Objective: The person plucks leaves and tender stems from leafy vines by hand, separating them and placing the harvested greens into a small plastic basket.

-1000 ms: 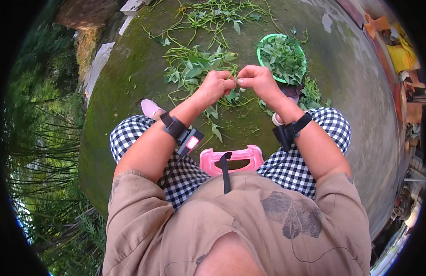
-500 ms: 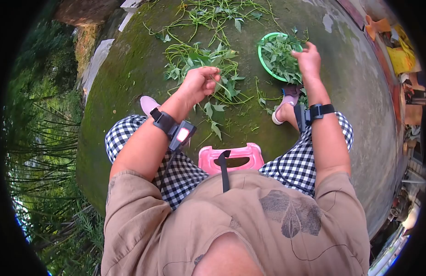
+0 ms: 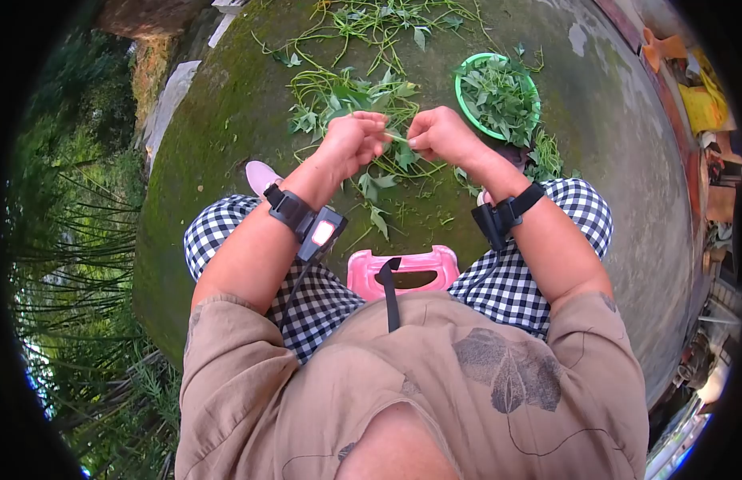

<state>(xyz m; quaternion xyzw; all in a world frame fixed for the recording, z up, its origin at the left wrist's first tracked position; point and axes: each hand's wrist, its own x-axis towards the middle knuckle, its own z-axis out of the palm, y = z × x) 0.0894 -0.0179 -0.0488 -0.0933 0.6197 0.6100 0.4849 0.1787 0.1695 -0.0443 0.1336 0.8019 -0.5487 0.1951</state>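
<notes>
My left hand (image 3: 355,144) has its fingers curled round one end of a short pale green stem (image 3: 397,138). At the other end of that stem, my right hand (image 3: 443,138) pinches it between thumb and fingertips. Just beyond both hands lies a loose pile of leafy green vines (image 3: 339,98) on the mossy ground. A round basket with a bright green rim (image 3: 463,102), full of green leaves (image 3: 499,96), stands to the right, beyond my right hand.
More vines (image 3: 379,24) spread at the top. A small heap of greens (image 3: 545,158) lies by my right foot. A pink plastic stool (image 3: 363,274) is between my knees. Yellow and orange items (image 3: 701,104) are at the far right; plants grow at the left.
My right hand went out to the green-rimmed basket, then came back to my left hand and now pinches the stem. My left hand has stayed near the vine pile.
</notes>
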